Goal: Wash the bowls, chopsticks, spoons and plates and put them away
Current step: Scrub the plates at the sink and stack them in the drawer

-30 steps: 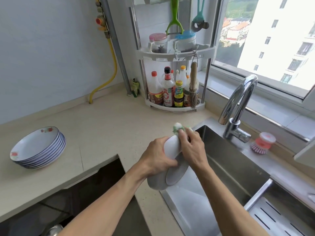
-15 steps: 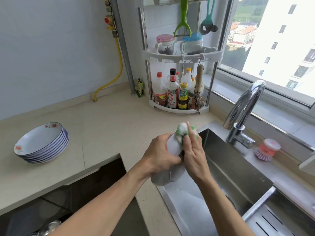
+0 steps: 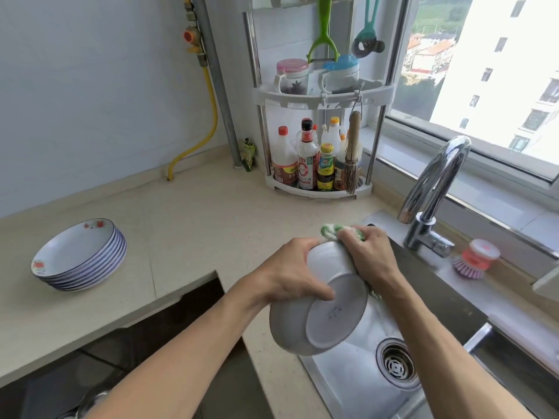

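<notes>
Left arm: bare forearm reached in from the lower left, rising toward the middle of the view.
Left hand (image 3: 290,273): back of the hand up, fingers curled over the far side of a round white ceramic bowl (image 3: 317,316), thumb lying near its foot ring; the grip was closed on the bowl.
Right arm: bare forearm came in from the lower right, wrist bent inward.
Right hand (image 3: 370,255): knuckles up, fingers bunched round a green-and-white knitted dishcloth (image 3: 332,231), pressing it against the bowl's rim.
</notes>
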Available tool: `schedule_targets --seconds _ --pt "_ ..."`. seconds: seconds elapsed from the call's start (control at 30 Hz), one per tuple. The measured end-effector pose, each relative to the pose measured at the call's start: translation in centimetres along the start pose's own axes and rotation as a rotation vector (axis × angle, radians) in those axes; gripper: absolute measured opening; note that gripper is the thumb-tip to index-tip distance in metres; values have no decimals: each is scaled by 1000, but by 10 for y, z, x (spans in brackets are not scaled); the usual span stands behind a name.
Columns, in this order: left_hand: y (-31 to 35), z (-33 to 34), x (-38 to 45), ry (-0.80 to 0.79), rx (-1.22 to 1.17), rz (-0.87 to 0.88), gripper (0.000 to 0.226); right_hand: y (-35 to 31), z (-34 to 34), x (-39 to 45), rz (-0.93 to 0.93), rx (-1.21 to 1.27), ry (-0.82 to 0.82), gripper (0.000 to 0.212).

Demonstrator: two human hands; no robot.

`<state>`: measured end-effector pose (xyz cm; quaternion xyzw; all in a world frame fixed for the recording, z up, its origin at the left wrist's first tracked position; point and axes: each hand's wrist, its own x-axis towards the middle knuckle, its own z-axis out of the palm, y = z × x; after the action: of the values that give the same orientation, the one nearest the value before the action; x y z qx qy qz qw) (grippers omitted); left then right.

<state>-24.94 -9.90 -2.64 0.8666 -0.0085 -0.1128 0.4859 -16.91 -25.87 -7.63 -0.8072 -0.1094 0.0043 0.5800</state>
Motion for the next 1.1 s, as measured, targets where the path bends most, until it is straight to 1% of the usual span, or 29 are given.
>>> schedule_targets --seconds 0.03,0.1,0.13,0.17,0.2,0.27,0.3,0.37,0.4,0.43,0.47,0.5,0.53,0.57,0.6,0.63,0.67,0.7,0.73,0.77,0.8,0.87,0.9,0.93,0.97,1.0,1.03,1.1 --pt "1 1 3 -5 41 -3 54 -4 2 3 -24 -67 -18 39" --pt "-3 4 6 41 42 -20 53 -11 3 2 -86 -138 45 39" --pt "-6 6 7 79 23 -27 52 -13 4 -3 -137 -127 81 36" --pt "-9 8 8 132 -2 -34 51 -14 8 -11 -188 -103 80 27" --pt "-12 9 9 191 -29 -33 49 -14 15 -20 -223 -94 36 21" --pt "-17 12 11 287 -74 -17 46 -7 34 -38 -269 -76 -82 37" --pt "-18 14 10 306 -71 -10 44 1 37 -38 -248 -28 -96 40" --pt "-14 18 7 286 -13 -3 45 8 28 -24 -78 121 -12 38" --pt "-13 21 4 271 22 -1 47 10 21 -16 25 139 37 37" --pt "-10 23 2 264 41 1 48 10 18 -11 85 131 71 37" --pt "-9 24 2 272 43 -2 46 8 19 -12 82 137 83 31" --pt "-10 23 5 299 33 -12 41 5 25 -17 32 121 65 23" --pt "-9 21 8 330 21 -25 35 3 33 -25 -39 59 26 25" --pt "-8 20 9 343 31 -31 30 1 39 -34 -83 37 1 33" --pt "-7 19 9 335 56 -18 29 5 41 -37 -90 60 -4 36" --pt "-7 18 8 311 78 0 34 8 38 -35 -49 108 10 33" --pt "-6 17 6 284 102 19 39 10 32 -29 45 184 33 27" --pt "-5 17 3 266 120 30 43 10 26 -21 148 234 54 26" --pt "-4 17 2 253 120 32 46 10 21 -15 200 259 58 28" --pt "-2 16 2 252 106 28 48 8 22 -15 183 245 57 28" --pt "-2 15 3 269 88 14 47 2 26 -18 109 186 39 28" --pt "-2 10 7 281 98 -17 31 -5 42 -31 -73 34 -19 41" --pt "-2 10 7 277 110 -16 27 -10 44 -36 -117 -1 -18 45" --pt "-1 10 5 274 110 -2 28 -11 43 -37 -126 -1 10 45" --pt "0 9 2 274 96 18 35 -12 38 -35 -99 24 52 40" --pt "1 8 -2 274 80 38 42 -12 32 -28 -29 81 84 32" --pt "1 7 -6 271 66 60 47 -15 23 -23 54 155 99 28" --pt "3 4 -12 278 27 112 47 -17 10 -12 205 288 119 33"
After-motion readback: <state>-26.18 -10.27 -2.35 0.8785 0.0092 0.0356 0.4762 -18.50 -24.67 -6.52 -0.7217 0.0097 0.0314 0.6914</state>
